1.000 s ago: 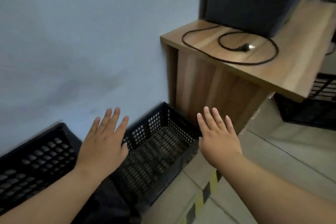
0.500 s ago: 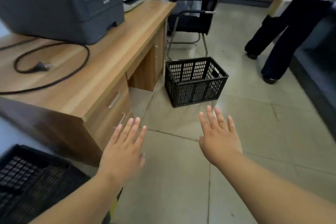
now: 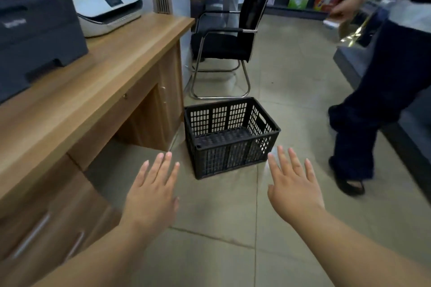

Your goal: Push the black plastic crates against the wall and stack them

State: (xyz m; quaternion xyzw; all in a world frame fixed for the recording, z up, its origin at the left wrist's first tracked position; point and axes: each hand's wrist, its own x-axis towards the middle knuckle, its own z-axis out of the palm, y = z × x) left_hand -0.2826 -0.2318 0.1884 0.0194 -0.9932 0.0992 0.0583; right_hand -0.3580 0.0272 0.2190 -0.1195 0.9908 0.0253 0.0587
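One black plastic crate (image 3: 229, 154) with perforated walls stands empty and upright on the tiled floor, just off the right end of the wooden desk. My left hand (image 3: 152, 190) hovers palm down, fingers spread, short of the crate's near left corner. My right hand (image 3: 292, 184) is also flat and spread, short of the near right corner. Neither hand touches the crate. The crates by the wall are out of view.
A wooden desk (image 3: 98, 91) with drawers runs along the left, carrying a dark printer (image 3: 35, 18) and a white printer (image 3: 105, 6). A black chair (image 3: 229, 39) stands behind the crate. A person in dark trousers (image 3: 377, 105) walks at the right beside a grey counter.
My view has swung right, away from the wall and the two crates there, to the lone crate on the floor, which is now closer. Both hands stay open and raised. The person has stepped nearer.
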